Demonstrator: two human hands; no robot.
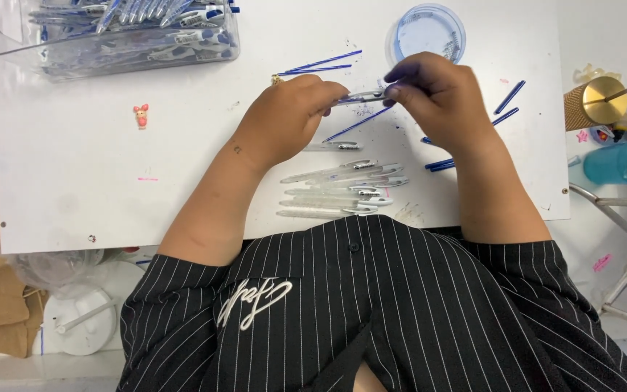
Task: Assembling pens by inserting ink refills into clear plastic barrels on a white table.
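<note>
A slim clear pen barrel (361, 96) is pinched at each end between the left hand (292, 116) and right hand (429, 94), above the white surface (183, 145). It is judged light, stiff and slippery, best gripped near its ends. Loose blue refills (321, 65) and finished pens (342, 192) are scattered nearby.

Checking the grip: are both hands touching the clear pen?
Touching. The head view shows the left hand and right hand pinching opposite ends of the clear pen.
</note>
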